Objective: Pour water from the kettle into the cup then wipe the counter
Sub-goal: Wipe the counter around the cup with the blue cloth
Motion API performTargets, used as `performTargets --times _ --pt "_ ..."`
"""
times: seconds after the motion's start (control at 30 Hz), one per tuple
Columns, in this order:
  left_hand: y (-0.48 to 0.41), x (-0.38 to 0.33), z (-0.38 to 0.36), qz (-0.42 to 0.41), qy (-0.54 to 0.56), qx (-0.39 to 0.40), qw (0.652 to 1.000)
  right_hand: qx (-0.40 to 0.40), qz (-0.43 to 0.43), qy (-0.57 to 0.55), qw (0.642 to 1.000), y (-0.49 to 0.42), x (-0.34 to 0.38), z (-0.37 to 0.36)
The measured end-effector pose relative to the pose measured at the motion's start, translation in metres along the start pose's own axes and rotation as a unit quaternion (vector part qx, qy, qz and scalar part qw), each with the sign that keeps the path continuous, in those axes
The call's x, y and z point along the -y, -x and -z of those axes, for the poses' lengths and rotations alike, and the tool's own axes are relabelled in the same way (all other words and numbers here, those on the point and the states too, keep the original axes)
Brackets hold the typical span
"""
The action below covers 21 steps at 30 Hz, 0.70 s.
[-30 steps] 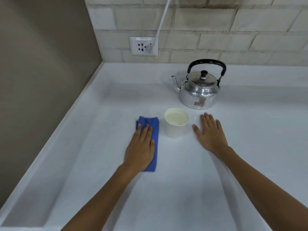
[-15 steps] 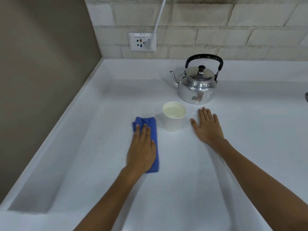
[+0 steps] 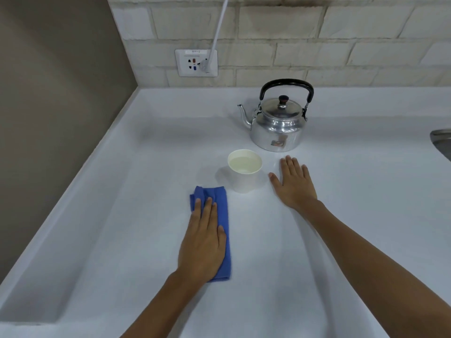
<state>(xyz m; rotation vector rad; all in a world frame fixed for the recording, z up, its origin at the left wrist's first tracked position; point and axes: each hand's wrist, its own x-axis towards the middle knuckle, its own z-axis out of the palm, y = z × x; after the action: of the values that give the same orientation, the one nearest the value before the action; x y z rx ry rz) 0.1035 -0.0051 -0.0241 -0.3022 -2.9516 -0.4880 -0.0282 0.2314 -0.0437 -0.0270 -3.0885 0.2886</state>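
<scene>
A folded blue cloth [image 3: 221,206] lies on the white counter [image 3: 122,215], left of and nearer to me than the cup. My left hand [image 3: 202,242] presses flat on the cloth, fingers together, covering most of it. A white paper cup [image 3: 244,182] stands upright with water in it. My right hand [image 3: 292,184] rests palm down on the counter just right of the cup, fingers spread, holding nothing. The shiny metal kettle [image 3: 278,129] with a black handle stands behind the cup, spout to the left.
A wall socket [image 3: 192,63] with a white cable plugged in sits on the brick wall behind. A brown wall and a raised counter rim [image 3: 73,191] run along the left. A metal sink edge [image 3: 441,140] shows at the far right.
My left hand has slid the blue cloth toward me, away from the cup's level. My right hand stays flat beside the cup. The view has tilted a little.
</scene>
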Motion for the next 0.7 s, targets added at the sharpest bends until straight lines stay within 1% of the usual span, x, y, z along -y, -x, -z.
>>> performTargets --times 0.07,0.1,0.2,0.3,0.43,0.5,0.57,0.63,0.7 --pt "0.008 -0.022 -0.005 -0.047 -0.038 0.026 0.998 -0.003 0.001 0.003 1.000 0.000 -0.001 -0.001" --pt "0.010 -0.034 -0.006 -0.054 -0.053 0.035 0.997 -0.004 0.001 0.003 1.000 0.000 -0.001 -0.001" --pt "0.011 -0.049 -0.007 -0.044 -0.055 0.027 0.997 0.004 0.003 -0.001 1.000 0.000 -0.001 0.000" --pt "0.013 -0.033 -0.004 -0.057 -0.028 0.043 0.997 0.007 0.001 -0.011 1.000 0.001 -0.003 0.002" --pt "0.016 -0.019 -0.003 -0.030 -0.015 0.031 0.999 0.005 0.001 -0.019 1.000 0.003 -0.003 0.002" --pt "0.014 -0.030 -0.006 -0.012 -0.037 0.053 0.998 0.006 0.001 -0.017 1.000 0.002 -0.001 0.001" --pt "0.011 -0.050 -0.013 -0.022 -0.057 0.040 0.997 0.005 0.000 -0.016 1.000 0.001 -0.001 0.001" --pt "0.007 -0.070 -0.020 -0.030 -0.050 0.047 0.997 0.006 0.001 -0.016 1.000 0.000 -0.002 0.000" --pt "0.000 -0.082 -0.024 -0.022 -0.045 0.030 0.998 0.007 0.002 -0.018 1.000 0.000 -0.003 -0.001"
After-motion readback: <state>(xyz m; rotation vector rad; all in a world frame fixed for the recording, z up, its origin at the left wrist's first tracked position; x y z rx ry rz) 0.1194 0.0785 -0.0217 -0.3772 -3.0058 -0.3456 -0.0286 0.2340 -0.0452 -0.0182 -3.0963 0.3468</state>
